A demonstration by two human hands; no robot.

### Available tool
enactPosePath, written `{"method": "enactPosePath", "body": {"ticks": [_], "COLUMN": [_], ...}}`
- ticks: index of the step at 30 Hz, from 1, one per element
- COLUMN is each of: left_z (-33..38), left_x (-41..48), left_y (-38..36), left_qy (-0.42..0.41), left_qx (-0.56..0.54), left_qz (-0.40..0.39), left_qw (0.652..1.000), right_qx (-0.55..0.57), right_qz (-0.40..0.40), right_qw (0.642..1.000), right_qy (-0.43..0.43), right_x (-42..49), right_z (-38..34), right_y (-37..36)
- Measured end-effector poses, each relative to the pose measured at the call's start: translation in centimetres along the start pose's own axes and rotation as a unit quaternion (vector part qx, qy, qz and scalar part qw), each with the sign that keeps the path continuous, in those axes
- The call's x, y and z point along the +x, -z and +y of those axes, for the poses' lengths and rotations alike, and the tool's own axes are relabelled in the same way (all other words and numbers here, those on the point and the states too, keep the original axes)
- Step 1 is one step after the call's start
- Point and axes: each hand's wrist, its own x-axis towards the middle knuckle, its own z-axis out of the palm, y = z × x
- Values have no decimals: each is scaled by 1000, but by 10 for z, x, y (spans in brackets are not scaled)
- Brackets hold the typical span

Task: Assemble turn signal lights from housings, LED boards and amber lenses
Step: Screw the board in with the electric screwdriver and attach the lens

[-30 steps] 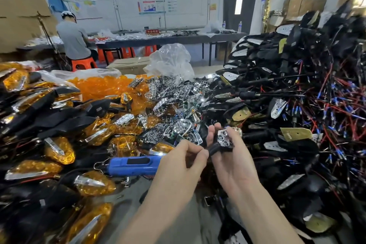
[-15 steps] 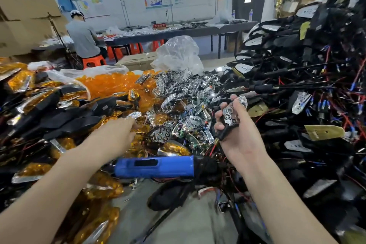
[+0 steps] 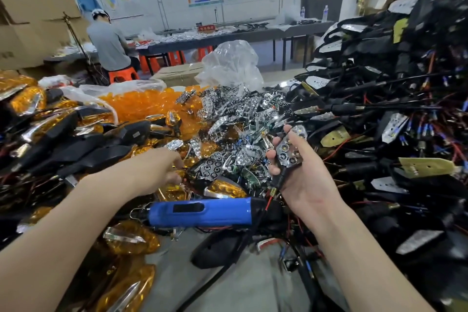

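My right hand (image 3: 307, 180) grips a black turn signal housing (image 3: 288, 153) with a chrome reflector and LED board seated in it; its stem and red wire hang below my palm. My left hand (image 3: 159, 172) reaches down into loose amber lenses (image 3: 177, 190) beside the chrome reflectors (image 3: 228, 121). Its fingertips are buried among the parts, so any grasp is hidden. A large heap of amber lenses (image 3: 141, 106) lies further back.
A blue electric screwdriver (image 3: 200, 211) lies across the grey table (image 3: 240, 286) between my arms. Black wired housings (image 3: 392, 114) pile high on the right, finished amber lights (image 3: 50, 134) on the left. A clear plastic bag (image 3: 230, 66) stands behind; a person (image 3: 109, 45) sits far back.
My left hand let go of the housing and moved left, then forward and down into the amber lenses. My right hand lifted the housing slightly and keeps holding it.
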Motion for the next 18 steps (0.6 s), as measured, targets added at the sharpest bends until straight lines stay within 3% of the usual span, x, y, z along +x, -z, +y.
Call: {"method": "enactPosePath", "body": {"ticks": [4,7,9,11,13,18], "left_z": [-7,-11,-6,14,47,104], "left_x": [-11,-23,-35,-50,-65,-75], "left_y": [5,18,26,24,11,-30], "left_qy": [-19,-15,-12,-13,-30,-52], "left_qx": [30,33,-53,-243,-413,-594], "left_qz": [-14,103,222,284,272,251], "left_qw": [999,994,973,927,869,763], "right_qx": [1,2,-7,-23,-25,-158], "right_qz": [-5,-6,-1,9,17,-11], "right_qw": [1000,1000,1000,1000,999,984], "right_qy": [-6,-4,2,9,19,76], "right_x": [-2,-5,-7,-11,-17,-38], "right_z": [0,-1,-2,-2,-2,5], "right_y": [0,-1,-1,-1,-2,0]}}
